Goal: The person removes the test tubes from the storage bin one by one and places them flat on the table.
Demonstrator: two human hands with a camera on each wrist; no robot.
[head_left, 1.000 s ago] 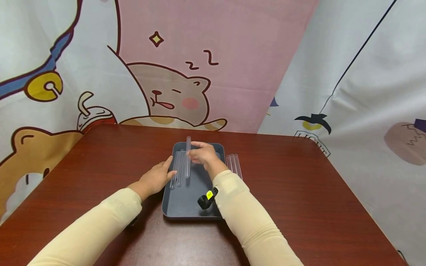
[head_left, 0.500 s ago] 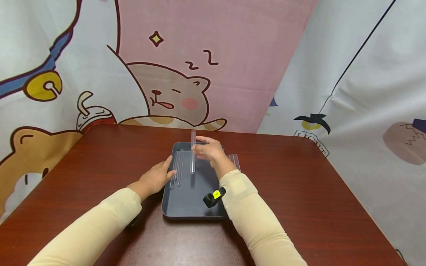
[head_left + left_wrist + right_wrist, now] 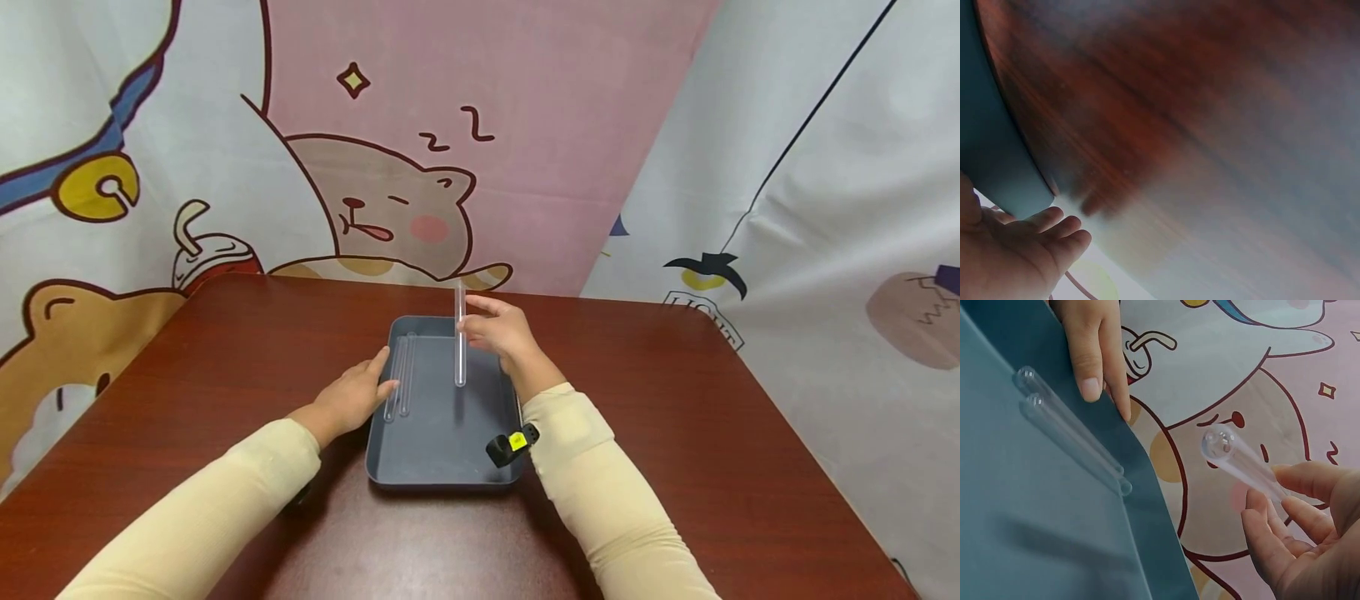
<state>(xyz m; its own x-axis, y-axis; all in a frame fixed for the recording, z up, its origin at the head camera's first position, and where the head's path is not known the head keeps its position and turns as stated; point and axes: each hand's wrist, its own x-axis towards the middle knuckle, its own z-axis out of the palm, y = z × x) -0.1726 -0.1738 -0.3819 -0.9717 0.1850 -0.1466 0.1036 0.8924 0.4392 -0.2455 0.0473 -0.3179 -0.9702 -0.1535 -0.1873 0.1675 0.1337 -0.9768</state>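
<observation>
My right hand (image 3: pixel 501 332) pinches a clear test tube (image 3: pixel 460 362) between thumb and fingers, holding it raised over the grey tray (image 3: pixel 442 454). In the right wrist view the rounded end of this tube (image 3: pixel 1235 459) points away from the fingers. Two more test tubes (image 3: pixel 406 383) lie side by side along the tray's left side. My left hand (image 3: pixel 348 402) is at the tray's left edge with its fingers extended, the thumb reaching over the rim. The left wrist view shows the left hand (image 3: pixel 1016 253) close against the tray's outer wall (image 3: pixel 997 137).
A reddish-brown wooden table (image 3: pixel 675 433) carries the tray. Behind it hangs a cloth (image 3: pixel 570 125) printed with cartoon animals. A black wrist camera (image 3: pixel 510 446) sits on the right sleeve, over the tray's right edge in the head view.
My right hand has lifted the test tube from beside the other two and carried it rightward and up. Tubes earlier visible right of the tray are now hidden behind my right arm. The left hand stays put.
</observation>
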